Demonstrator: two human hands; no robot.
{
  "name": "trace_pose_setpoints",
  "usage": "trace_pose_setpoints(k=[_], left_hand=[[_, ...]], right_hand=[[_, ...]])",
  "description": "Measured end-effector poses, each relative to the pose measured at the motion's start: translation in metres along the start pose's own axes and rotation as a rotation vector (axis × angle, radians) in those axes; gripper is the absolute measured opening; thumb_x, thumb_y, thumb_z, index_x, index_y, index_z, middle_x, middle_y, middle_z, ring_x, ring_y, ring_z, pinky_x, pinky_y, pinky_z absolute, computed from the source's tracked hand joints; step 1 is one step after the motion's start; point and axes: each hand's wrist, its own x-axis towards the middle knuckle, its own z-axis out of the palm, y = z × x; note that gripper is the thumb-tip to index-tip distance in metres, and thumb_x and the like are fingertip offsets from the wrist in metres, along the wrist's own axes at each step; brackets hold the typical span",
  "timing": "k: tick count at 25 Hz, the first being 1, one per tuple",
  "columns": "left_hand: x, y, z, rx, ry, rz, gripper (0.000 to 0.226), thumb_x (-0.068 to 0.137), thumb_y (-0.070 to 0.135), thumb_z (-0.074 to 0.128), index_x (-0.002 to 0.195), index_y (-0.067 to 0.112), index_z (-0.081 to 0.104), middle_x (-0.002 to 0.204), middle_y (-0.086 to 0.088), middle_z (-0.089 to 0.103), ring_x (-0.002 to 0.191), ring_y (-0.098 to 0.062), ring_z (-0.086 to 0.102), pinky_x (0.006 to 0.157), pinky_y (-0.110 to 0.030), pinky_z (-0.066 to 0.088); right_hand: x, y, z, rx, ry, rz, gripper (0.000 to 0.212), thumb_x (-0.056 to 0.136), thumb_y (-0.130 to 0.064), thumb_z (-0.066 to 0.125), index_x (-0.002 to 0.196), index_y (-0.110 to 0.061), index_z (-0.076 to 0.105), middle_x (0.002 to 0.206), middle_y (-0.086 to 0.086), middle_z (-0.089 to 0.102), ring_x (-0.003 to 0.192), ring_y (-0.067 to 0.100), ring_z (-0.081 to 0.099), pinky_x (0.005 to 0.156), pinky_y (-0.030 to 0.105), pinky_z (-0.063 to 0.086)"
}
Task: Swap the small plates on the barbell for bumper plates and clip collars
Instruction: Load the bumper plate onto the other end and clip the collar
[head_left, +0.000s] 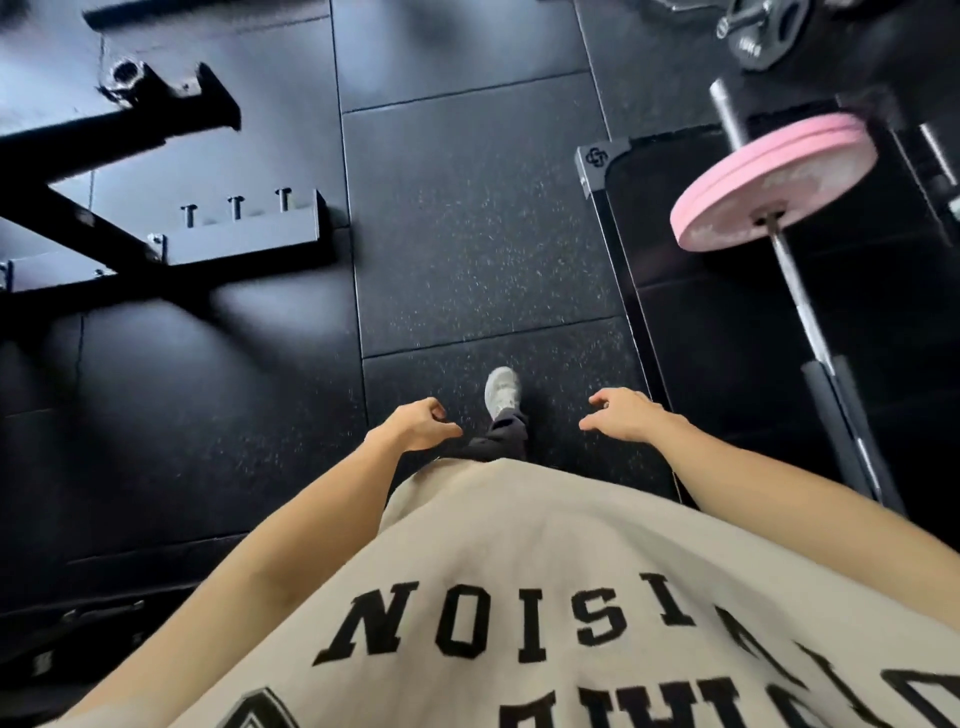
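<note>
The barbell lies at the right, its steel shaft running from the lower right up to a bare sleeve end. Two pink plates sit side by side on that sleeve. No collar shows on the sleeve. My left hand hangs in front of my body with loosely curled fingers and holds nothing. My right hand hangs the same way, empty, well short of the barbell. A small dark metal plate sits at the top right.
A black steel rack base with bolts and an angled brace fills the upper left. A black platform with a steel frame edge lies under the barbell. Speckled rubber floor tiles stretch ahead. My white shoe steps forward.
</note>
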Motion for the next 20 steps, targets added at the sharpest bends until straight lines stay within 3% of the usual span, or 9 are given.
trace_pose_setpoints(k=[8, 15, 20], left_hand=[[0.129, 0.106, -0.234, -0.038, 0.068, 0.070, 0.054, 0.090, 0.048, 0.064, 0.133, 0.016, 0.053, 0.133, -0.006, 0.058, 0.119, -0.026, 0.055, 0.099, -0.035, 0.043], [0.253, 0.174, -0.373, -0.073, 0.038, 0.010, 0.054, 0.091, 0.046, 0.063, 0.134, 0.017, 0.051, 0.133, -0.006, 0.058, 0.116, -0.025, 0.056, 0.093, -0.033, 0.044], [0.325, 0.223, -0.492, -0.133, 0.059, -0.067, 0.054, 0.088, 0.049, 0.065, 0.131, 0.018, 0.054, 0.131, -0.005, 0.061, 0.115, -0.024, 0.057, 0.095, -0.033, 0.044]], right_hand=[[0.135, -0.133, -0.227, 0.011, 0.124, -0.081, 0.066, 0.075, -0.052, 0.068, 0.136, -0.030, 0.054, 0.141, 0.002, 0.054, 0.129, 0.028, 0.049, 0.110, 0.045, 0.037], [0.271, -0.214, -0.366, 0.005, 0.008, -0.035, 0.089, 0.052, -0.067, 0.063, 0.135, -0.038, 0.052, 0.143, -0.001, 0.052, 0.128, 0.029, 0.049, 0.108, 0.046, 0.038], [0.360, -0.296, -0.517, -0.061, -0.021, -0.074, 0.070, 0.077, -0.052, 0.067, 0.140, -0.028, 0.048, 0.147, 0.005, 0.047, 0.131, 0.030, 0.046, 0.111, 0.049, 0.035]])
